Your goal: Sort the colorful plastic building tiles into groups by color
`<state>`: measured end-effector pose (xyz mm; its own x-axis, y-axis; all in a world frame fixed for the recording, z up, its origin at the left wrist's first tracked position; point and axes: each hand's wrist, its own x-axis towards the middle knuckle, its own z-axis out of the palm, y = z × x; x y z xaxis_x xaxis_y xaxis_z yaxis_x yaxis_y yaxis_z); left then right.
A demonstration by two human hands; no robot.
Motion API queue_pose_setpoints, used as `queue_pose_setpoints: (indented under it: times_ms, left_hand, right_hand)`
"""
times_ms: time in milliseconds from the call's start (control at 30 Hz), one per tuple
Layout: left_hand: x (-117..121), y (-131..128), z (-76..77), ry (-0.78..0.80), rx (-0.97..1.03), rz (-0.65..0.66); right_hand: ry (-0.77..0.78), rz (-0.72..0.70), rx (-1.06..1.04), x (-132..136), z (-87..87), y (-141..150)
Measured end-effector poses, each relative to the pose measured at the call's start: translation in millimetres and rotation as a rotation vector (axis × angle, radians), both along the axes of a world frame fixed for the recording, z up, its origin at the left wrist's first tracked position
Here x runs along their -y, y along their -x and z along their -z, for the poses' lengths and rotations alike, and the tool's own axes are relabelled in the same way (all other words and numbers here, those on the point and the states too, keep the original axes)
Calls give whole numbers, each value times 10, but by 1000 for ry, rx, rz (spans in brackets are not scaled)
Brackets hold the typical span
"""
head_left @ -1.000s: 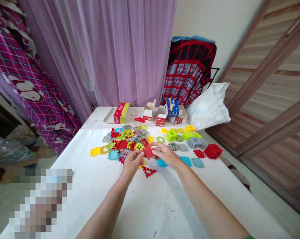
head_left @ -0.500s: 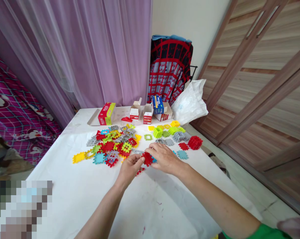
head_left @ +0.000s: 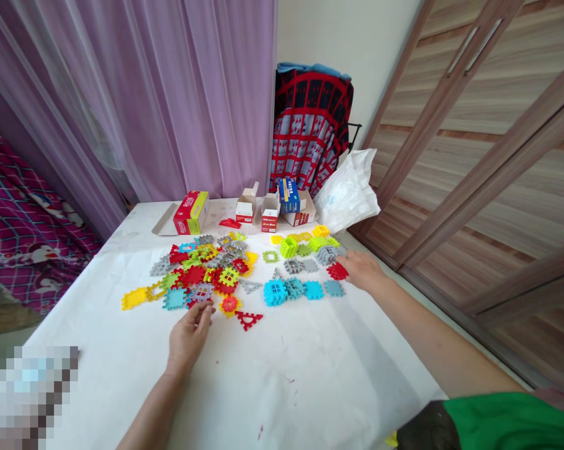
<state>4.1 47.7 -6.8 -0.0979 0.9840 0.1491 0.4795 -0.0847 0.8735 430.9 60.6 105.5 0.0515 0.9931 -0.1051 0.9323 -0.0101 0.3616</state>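
Observation:
My left hand (head_left: 188,334) rests at the front of a heap of toothed plastic building pieces (head_left: 204,275), fingers curled in, nothing visible in them. A lilac-grey window piece (head_left: 201,292) lies just beyond its fingertips. To its right lie a small red piece on a yellow one (head_left: 230,304) and a red triangular piece (head_left: 248,320). My right hand (head_left: 362,272) reaches to the table's right side, curled beside a flat red toothed square (head_left: 338,270). The hand hides what lies under its fingers.
Blue toothed pieces (head_left: 275,292) stand in a row with flat ones, behind them grey (head_left: 328,254) and green ones (head_left: 289,247). Opened cartons (head_left: 270,222), a red-and-yellow box (head_left: 191,213) and a white bag (head_left: 350,194) line the back edge. A wooden wardrobe (head_left: 450,162) stands at right.
My hands have parted from around a red toothed piece in the middle. The left moved left to the heap; the right moved right, over where a red stack stood. The blue pieces are uncovered.

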Motion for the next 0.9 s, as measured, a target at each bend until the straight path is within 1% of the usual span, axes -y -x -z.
queue_pose_setpoints:
  times_ms: [100, 233, 433, 667, 900]
  left_hand:
    - [21, 13, 55, -13, -23, -18]
    - [28, 12, 54, -10, -36, -10]
    - [18, 33, 66, 5, -48, 2]
    - [22, 40, 54, 12, -77, 7]
    - [5, 48, 86, 35, -81, 7]
  right_hand:
    - [29, -20, 75, -125, 47, 0]
    - [82, 6, 77, -232, 121, 14]
    - [46, 12, 39, -270, 207, -15]
    - [50, 36, 30, -251, 184, 38]
    - [17, 29, -17, -193, 153, 75]
